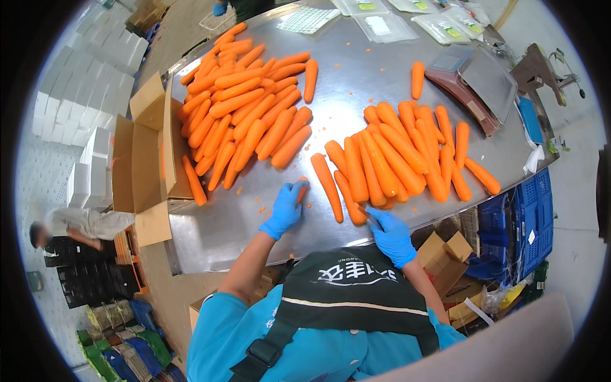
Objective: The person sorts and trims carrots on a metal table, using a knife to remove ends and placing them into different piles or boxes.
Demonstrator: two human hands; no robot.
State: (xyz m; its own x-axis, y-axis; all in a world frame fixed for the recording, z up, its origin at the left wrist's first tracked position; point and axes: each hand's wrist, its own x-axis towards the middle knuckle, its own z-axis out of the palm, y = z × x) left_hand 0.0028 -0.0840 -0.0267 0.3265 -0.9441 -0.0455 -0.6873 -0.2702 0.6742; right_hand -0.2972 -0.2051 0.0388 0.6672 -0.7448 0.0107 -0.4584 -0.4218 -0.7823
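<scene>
My left hand (285,208), in a blue glove, is closed around a carrot (302,189) low over the steel table (224,243); most of that carrot is hidden by the fingers. My right hand (392,236), gloved in blue too, grips a small knife (372,216), with its tip close to a carrot at the near edge of the right pile. A large heap of carrots (248,105) covers the left of the table, beside a cardboard box lying open. Between the heaps lie orange scraps. The second pile of carrots (391,162) spreads in front of my right hand.
The cardboard box (125,167) stands at the table's left edge. A weighing scale (465,86) is at the back right, with clear plastic packs (382,26) along the far side. Blue crates (530,219) stand below on the right. A person (90,224) is at the far left.
</scene>
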